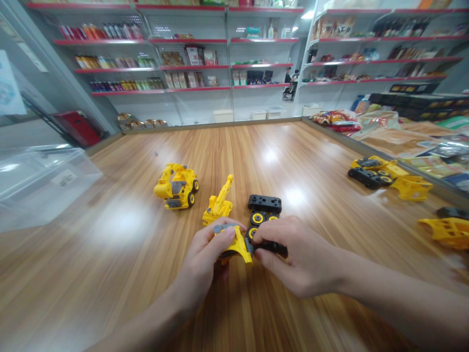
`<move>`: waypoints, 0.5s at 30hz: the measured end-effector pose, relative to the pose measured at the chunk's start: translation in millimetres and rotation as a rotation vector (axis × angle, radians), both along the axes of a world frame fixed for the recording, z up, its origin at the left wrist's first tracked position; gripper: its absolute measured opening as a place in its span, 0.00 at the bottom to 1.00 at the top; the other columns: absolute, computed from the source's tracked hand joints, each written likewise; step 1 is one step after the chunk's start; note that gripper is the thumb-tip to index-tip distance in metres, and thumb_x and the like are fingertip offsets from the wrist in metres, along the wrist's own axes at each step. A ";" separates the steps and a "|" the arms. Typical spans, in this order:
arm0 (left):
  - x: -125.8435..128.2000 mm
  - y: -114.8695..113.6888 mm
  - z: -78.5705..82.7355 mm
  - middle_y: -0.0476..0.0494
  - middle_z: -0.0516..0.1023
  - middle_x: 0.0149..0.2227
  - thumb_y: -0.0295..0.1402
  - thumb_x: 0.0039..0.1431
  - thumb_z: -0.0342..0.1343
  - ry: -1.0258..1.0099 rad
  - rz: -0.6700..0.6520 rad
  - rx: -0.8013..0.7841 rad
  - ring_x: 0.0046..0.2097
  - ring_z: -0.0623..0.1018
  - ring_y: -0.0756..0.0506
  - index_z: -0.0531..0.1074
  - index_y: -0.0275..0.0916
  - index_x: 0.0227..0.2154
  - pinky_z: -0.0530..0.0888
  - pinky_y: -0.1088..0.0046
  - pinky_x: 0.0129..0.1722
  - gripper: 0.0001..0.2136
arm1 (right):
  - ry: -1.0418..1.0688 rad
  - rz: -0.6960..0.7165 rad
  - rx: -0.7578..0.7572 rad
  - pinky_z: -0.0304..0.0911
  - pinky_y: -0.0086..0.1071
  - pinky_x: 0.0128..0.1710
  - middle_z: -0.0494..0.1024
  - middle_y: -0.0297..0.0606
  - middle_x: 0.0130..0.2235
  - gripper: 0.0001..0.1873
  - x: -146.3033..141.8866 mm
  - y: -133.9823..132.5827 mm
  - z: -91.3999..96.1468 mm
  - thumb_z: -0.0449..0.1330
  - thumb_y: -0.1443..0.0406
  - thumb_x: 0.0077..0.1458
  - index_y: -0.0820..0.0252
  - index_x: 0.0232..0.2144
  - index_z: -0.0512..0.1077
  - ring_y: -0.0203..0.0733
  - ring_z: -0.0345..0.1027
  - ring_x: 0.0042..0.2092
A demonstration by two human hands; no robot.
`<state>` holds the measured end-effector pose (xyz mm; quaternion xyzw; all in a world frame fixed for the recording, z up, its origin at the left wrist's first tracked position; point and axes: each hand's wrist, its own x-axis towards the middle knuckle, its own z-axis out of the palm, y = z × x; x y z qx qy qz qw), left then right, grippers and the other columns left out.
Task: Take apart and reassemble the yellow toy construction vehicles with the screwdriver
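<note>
The yellow toy piece (241,246) sits between the two hands above the near part of the counter (120,274), its curved edge slanting down to the right. The left hand (203,259) is clamped on it, thumb pressed on top, fingers wrapped beneath. Just to its right, the right hand (295,256) pinches a slim dark item (276,248) lying roughly crosswise, its inner end at the yellow piece's right edge; fingers and blur hide whether it is a tool or a part. Both wrists angle inward. Just beyond stand a yellow crane piece (218,208) and a black track block (265,202); farther left is a yellow truck (178,188).
</note>
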<state>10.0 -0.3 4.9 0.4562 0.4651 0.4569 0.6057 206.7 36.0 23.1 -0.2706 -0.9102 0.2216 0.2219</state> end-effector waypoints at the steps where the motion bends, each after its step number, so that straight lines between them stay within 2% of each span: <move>1: -0.1 -0.1 -0.1 0.47 0.69 0.28 0.45 0.59 0.55 0.008 0.000 -0.001 0.25 0.68 0.50 0.74 0.36 0.40 0.63 0.79 0.16 0.16 | -0.007 0.007 0.004 0.51 0.30 0.26 0.68 0.32 0.22 0.07 -0.1 0.1 0.4 0.54 0.69 0.55 0.62 0.25 0.67 0.33 0.57 0.24; 4: -0.4 -0.9 -1.0 0.46 0.69 0.26 0.45 0.58 0.55 0.025 -0.014 -0.006 0.25 0.68 0.50 0.74 0.36 0.38 0.63 0.79 0.17 0.16 | -0.016 0.031 0.017 0.51 0.30 0.25 0.67 0.32 0.20 0.13 -0.2 0.7 0.9 0.52 0.68 0.58 0.61 0.21 0.66 0.33 0.56 0.23; 8: 0.1 -1.2 -3.3 0.45 0.71 0.28 0.45 0.57 0.56 0.008 -0.005 -0.018 0.25 0.69 0.49 0.75 0.36 0.40 0.63 0.79 0.17 0.17 | 0.027 0.026 -0.008 0.55 0.29 0.28 0.72 0.34 0.24 0.07 0.1 1.2 1.2 0.55 0.69 0.56 0.62 0.26 0.70 0.34 0.62 0.26; 11: 0.8 -0.6 -3.9 0.46 0.70 0.27 0.45 0.56 0.57 -0.003 0.035 -0.024 0.24 0.68 0.50 0.75 0.36 0.41 0.62 0.79 0.16 0.17 | 0.042 -0.003 -0.036 0.55 0.28 0.28 0.73 0.33 0.26 0.03 -0.1 1.1 1.8 0.57 0.70 0.53 0.62 0.28 0.70 0.34 0.63 0.27; 15: 0.8 -0.5 -2.2 0.46 0.70 0.27 0.45 0.56 0.57 -0.015 0.015 -0.024 0.25 0.69 0.49 0.75 0.37 0.39 0.64 0.78 0.17 0.16 | -0.016 0.022 -0.045 0.53 0.29 0.27 0.70 0.33 0.24 0.08 0.3 1.2 1.8 0.54 0.69 0.56 0.62 0.25 0.67 0.33 0.59 0.26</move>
